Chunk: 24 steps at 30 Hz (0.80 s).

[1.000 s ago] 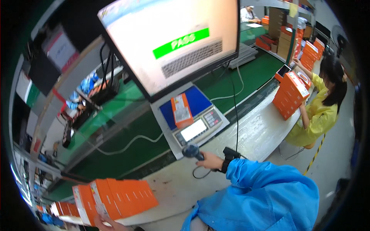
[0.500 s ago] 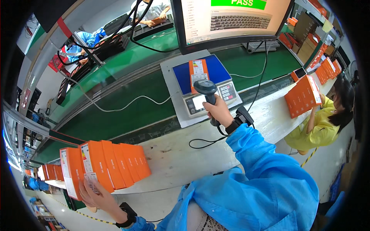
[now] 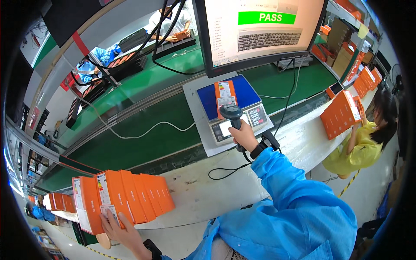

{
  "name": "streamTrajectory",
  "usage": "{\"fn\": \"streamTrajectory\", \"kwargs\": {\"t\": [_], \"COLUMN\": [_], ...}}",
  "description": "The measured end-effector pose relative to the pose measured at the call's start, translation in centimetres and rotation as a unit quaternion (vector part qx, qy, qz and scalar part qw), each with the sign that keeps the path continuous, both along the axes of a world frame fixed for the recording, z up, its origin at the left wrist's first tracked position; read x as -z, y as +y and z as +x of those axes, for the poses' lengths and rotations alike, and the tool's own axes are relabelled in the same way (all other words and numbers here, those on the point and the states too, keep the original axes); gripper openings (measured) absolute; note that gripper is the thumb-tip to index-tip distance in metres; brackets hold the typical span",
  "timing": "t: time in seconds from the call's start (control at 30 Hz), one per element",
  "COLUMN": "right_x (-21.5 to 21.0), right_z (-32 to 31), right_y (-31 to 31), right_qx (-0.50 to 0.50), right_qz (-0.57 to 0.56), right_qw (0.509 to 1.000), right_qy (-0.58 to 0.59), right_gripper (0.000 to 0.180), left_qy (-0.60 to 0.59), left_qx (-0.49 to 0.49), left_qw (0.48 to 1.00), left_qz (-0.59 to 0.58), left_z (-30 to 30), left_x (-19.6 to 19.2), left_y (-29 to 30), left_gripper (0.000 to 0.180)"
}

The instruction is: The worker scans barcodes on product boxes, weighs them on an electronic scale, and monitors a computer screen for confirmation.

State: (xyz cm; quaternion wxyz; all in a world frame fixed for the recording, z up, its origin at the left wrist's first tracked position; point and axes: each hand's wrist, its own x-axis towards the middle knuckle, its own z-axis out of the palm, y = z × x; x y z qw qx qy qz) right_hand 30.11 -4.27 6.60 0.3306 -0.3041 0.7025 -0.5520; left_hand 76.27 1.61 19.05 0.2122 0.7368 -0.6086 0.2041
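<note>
My right hand (image 3: 245, 135) grips a black handheld barcode scanner (image 3: 231, 113), its head raised over the weighing scale (image 3: 232, 106). An orange box (image 3: 225, 95) lies on the scale's blue platform. My left hand (image 3: 122, 230) rests against the front of a row of several upright orange boxes (image 3: 123, 199) on the white worktable (image 3: 208, 195), fingers on the near box's label. A monitor (image 3: 264, 30) with a green bar stands behind the scale.
A green conveyor belt (image 3: 143, 138) runs behind the table, crossed by a white cable. A person in yellow (image 3: 359, 147) at the right holds an orange box (image 3: 342, 115). More orange boxes are stacked at the far right and far left. Other workers sit beyond the belt.
My right hand with the scanner has stayed over the scale. My left hand has come into view at the near end of the orange box row.
</note>
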Motion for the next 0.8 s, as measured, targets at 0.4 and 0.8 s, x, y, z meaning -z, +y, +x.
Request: {"fn": "streamTrajectory", "kwargs": {"t": [0.4, 0.8], "right_x": [0.7, 0.8], "right_z": [-0.2, 1.3], "right_y": [0.2, 0.9], "right_qx": [0.007, 0.024], "right_qz": [0.015, 0.02], "right_qw": [0.999, 0.996], "right_qy": [0.046, 0.084], "right_gripper": [0.039, 0.042], "left_qy": [0.027, 0.005], "left_qx": [0.024, 0.014], "left_qw": [0.999, 1.0], "left_qz": [0.002, 0.007], "left_z": [-0.1, -0.2], "left_x": [-0.8, -0.8], "left_y": [-0.5, -0.4], "left_gripper": [0.034, 0.036]}}
